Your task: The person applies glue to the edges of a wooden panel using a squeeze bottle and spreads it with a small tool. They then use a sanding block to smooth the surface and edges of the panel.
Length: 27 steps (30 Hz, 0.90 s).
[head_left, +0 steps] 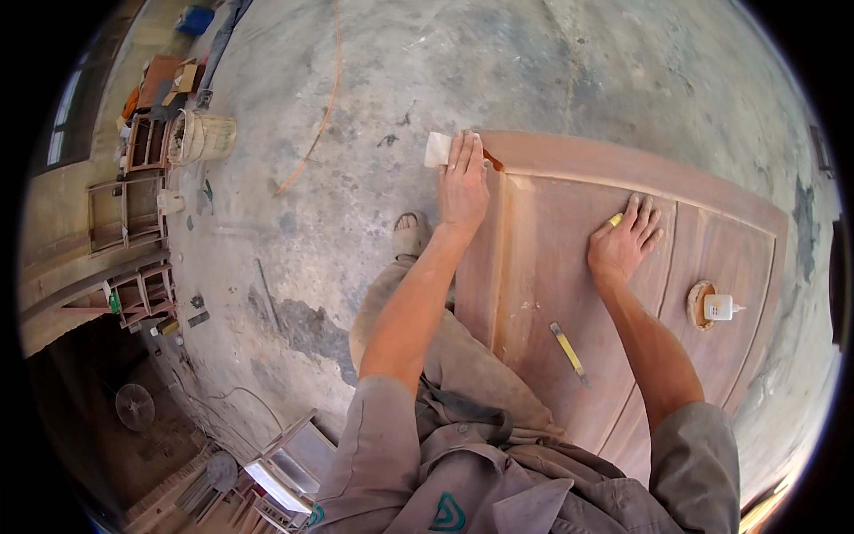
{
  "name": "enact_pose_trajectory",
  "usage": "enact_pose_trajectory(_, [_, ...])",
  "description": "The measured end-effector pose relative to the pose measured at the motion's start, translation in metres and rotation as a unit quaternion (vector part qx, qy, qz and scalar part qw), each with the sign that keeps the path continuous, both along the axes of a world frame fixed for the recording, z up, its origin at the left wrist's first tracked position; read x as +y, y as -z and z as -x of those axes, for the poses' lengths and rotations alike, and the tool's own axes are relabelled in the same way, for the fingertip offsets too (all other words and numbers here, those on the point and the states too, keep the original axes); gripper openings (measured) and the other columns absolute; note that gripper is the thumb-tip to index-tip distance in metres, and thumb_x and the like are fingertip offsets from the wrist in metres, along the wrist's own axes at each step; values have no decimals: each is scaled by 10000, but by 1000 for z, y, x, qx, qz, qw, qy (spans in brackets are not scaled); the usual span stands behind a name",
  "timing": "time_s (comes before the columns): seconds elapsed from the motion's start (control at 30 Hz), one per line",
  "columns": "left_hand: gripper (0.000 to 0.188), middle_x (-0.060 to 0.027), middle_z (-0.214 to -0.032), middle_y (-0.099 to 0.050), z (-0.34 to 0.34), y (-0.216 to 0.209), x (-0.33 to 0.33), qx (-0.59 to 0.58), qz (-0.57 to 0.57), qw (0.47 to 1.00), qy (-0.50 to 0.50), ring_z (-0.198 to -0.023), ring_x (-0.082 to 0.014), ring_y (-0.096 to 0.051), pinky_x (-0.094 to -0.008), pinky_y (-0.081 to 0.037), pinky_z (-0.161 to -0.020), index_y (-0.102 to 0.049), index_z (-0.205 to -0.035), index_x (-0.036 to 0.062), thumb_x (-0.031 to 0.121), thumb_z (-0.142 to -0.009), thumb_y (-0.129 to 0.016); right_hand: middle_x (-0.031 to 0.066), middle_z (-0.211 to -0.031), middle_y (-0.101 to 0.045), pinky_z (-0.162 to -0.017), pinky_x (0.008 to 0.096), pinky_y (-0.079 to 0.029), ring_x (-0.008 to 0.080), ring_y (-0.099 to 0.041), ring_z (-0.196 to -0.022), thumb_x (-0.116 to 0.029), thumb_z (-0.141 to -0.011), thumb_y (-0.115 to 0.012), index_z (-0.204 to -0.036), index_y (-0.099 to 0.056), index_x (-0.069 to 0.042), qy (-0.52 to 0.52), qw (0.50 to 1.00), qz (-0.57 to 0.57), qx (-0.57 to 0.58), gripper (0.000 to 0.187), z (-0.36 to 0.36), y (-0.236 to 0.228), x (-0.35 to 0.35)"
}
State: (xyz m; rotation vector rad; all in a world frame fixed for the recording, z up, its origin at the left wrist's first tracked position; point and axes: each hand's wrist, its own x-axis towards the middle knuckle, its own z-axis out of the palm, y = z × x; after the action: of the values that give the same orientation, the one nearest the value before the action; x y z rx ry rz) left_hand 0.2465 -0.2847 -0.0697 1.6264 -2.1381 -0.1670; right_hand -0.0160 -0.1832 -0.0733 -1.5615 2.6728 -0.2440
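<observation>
Our left hand [463, 191] grips white paper [437, 150]; let's press the door [560, 240] evenly. Whether our right hand [620, 246] holds anything, we can't tell.

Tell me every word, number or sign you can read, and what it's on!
No words or numbers are readable.
White bottle: marks on its label, too small to read.
Grey shirt: a green emblem on its front, a shape without readable words.

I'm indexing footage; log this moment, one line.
left hand: on white sheet at wooden panel | right hand: on panel, with yellow item | on panel: yellow tool, white bottle
</observation>
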Motion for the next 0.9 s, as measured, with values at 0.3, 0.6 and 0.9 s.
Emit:
enact_pose_trajectory(0.3, [477,-122,-1534,-523,13,-1,31,5,-15,999,33,-1502,-294,-385,-526,-352,-1166,-534,-1453,6,140,-996,-550,150,-1668,-296,-1273,558,-76,362,-172,-1574,-206,-948,-525,-1565,-362,-92,1,1000,13,17,648,0,3,0])
enact_pose_trajectory(0.6, [488,-161,-1490,-544,-1,-4,31,77,13,996,38,-1468,-319,-421,-506,-394,-1147,-553,-1433,13,47,-950,-608,156,-1659,-315,-1270,566,-82,371,-182,-1570,-201,-942,-539,-1560,-375,-93,1,1000,17,17,648,0,2,0])
enact_pose_trajectory(0.9, [456,-136,-1517,-532,4,1,27,36,-2,997,62,-1458,-296,-445,-516,-446,-1074,-555,-1438,34,90,-985,-564,164,-1666,-293,-1278,558,-34,361,-142,-1580,-208,-917,-579,-1574,-345,-90,1,1000,15,4,707,0,1,0])
